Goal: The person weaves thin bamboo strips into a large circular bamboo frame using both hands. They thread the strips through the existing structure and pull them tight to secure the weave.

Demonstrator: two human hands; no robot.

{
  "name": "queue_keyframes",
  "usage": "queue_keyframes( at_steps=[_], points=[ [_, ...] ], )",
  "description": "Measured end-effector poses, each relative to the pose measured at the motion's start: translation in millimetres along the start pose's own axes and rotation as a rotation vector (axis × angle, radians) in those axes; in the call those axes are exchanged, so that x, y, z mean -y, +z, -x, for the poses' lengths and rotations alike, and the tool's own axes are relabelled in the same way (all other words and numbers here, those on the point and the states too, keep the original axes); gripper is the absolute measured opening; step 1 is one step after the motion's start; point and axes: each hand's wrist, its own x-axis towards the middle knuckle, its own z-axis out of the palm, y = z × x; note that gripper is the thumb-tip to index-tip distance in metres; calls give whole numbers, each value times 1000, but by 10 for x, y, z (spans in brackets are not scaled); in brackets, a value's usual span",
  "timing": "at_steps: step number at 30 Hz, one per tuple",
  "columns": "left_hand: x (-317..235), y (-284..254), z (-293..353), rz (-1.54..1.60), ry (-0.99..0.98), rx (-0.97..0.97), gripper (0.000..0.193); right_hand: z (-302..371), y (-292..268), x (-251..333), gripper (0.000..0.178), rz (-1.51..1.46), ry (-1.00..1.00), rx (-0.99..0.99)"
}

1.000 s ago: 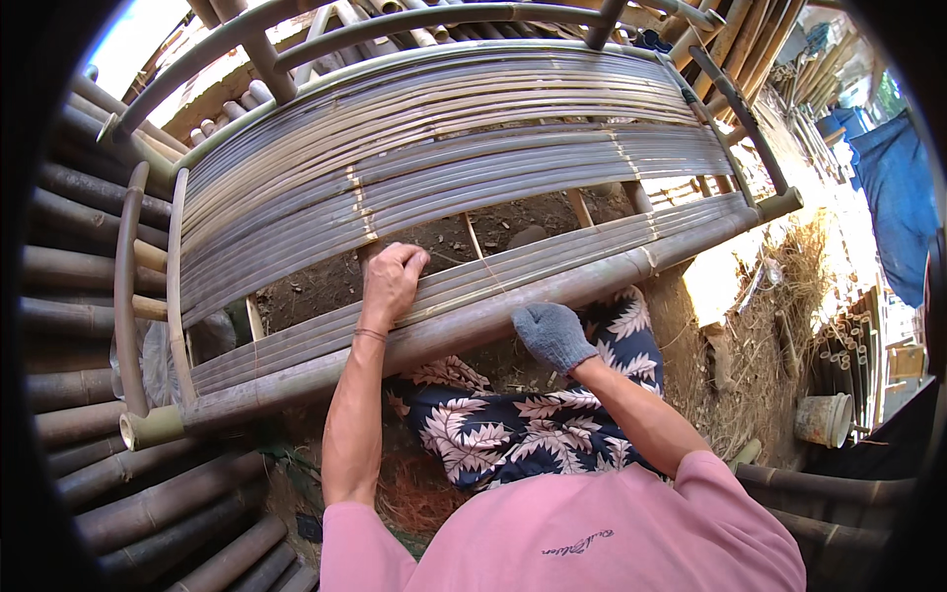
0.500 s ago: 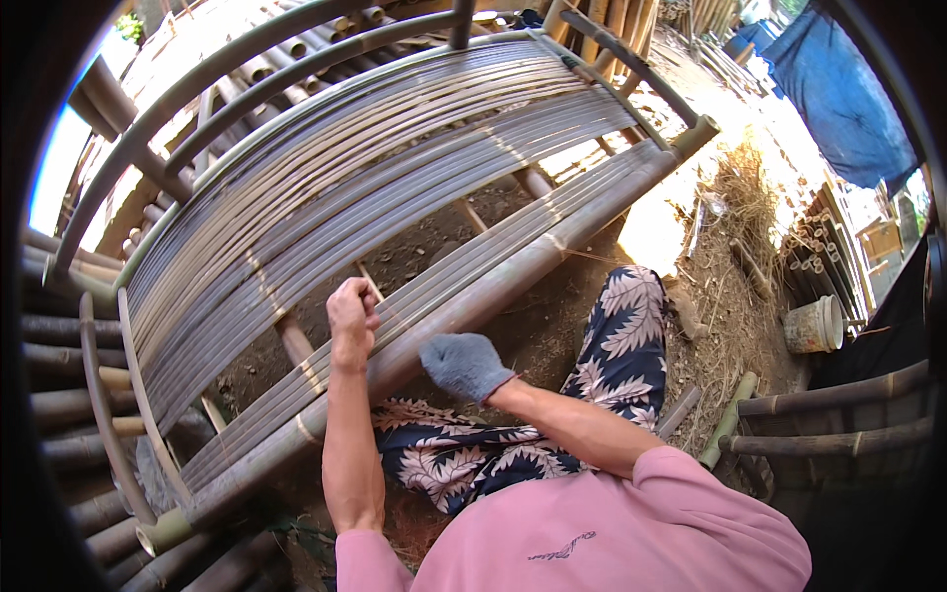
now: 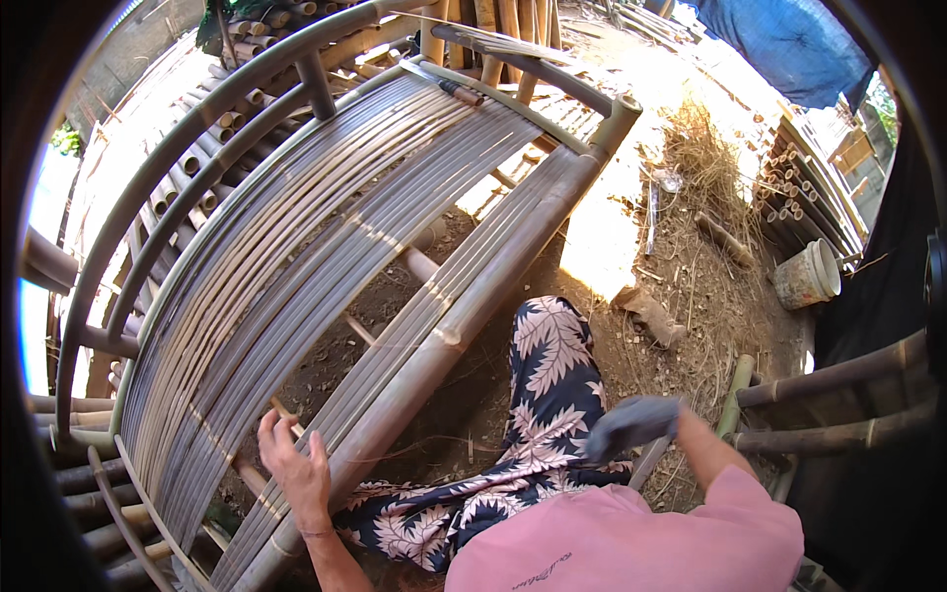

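A bamboo bench (image 3: 395, 419) with a seat of long, thin bamboo slats (image 3: 296, 261) stretches out in front of me. My bare left hand (image 3: 296, 464) is over the front band of slats (image 3: 395, 342), its fingers spread and nothing seen in them. A thin cord, faint in places, shows around the thick front pole below the hand. Above my right thigh hovers my right hand (image 3: 634, 429) in a grey glove, apart from the bench. It is blurred, so its fingers and anything in them are not clear. A tool with a wooden handle (image 3: 461, 92), knife-like, rests on the far end of the slats.
Curved bamboo rails (image 3: 197, 128) form the bench's back. Behind lie stacked bamboo poles (image 3: 252, 35). To the right are dry fibres (image 3: 705, 138), a dirty white bucket (image 3: 809, 274), cut bamboo pieces (image 3: 789, 187) and a bamboo frame (image 3: 838, 380). A blue tarp (image 3: 789, 44) hangs at far right.
The gloved right hand has swung right, away from the front pole. My left hand has moved lower and nearer, its curled fingers now spread. The view has turned, shifting the bench.
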Motion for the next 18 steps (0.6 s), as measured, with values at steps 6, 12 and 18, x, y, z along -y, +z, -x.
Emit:
queue_keyframes(
  at_steps=[6,12,18],
  points=[
    [-1211,1047,-711,217,295,185,52,641,-1660,868,58,1268,165,-1671],
    [-1732,1646,-974,84,301,218,49,-716,-1659,2454,57,1522,-929,-1461],
    [-1868,1772,-936,-37,223,148,27,-1567,-1937,3082,25,1731,-441,-1284]
  ],
)
